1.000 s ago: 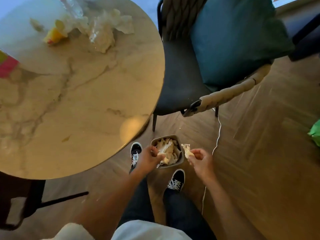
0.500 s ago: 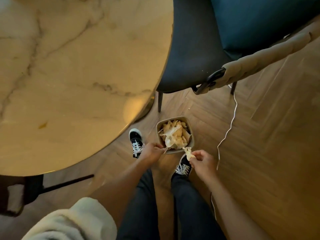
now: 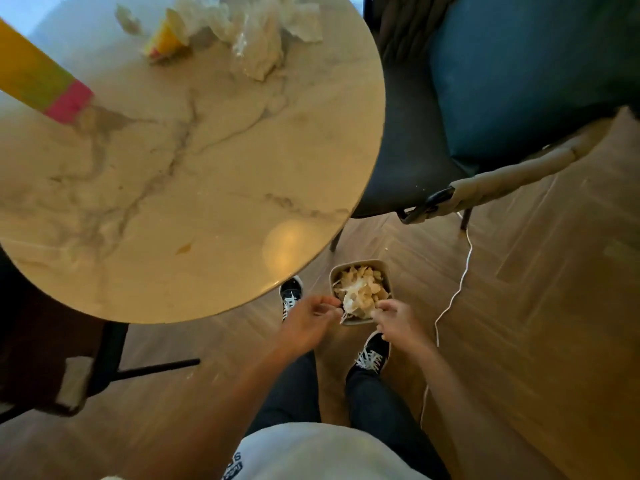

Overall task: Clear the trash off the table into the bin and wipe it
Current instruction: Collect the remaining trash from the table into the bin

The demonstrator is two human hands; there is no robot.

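Observation:
A small beige bin (image 3: 383, 271) stands on the floor between my feet, heaped with crumpled paper (image 3: 360, 289). My left hand (image 3: 308, 320) is at the bin's near left corner, its curled fingers pinching thin white paper strips (image 3: 343, 317). My right hand (image 3: 394, 320) hovers over the bin's near right corner, and its loosely bent fingertips touch the paper heap. On the far side of the round marble table (image 3: 194, 188) lie crumpled plastic and tissue (image 3: 258, 46) and a yellow wrapper (image 3: 166, 39).
A yellow, green and pink object (image 3: 38, 81) lies at the table's left. A dark chair with a teal cushion (image 3: 519, 81) stands right of the table. A white cable (image 3: 453, 296) runs across the wooden floor beside the bin. A small stain (image 3: 183, 248) marks the tabletop.
The crumpled piece my right hand pinched is no longer apart from the heap; that hand now sits over the bin. The view tilted down, then back up to the table's far trash.

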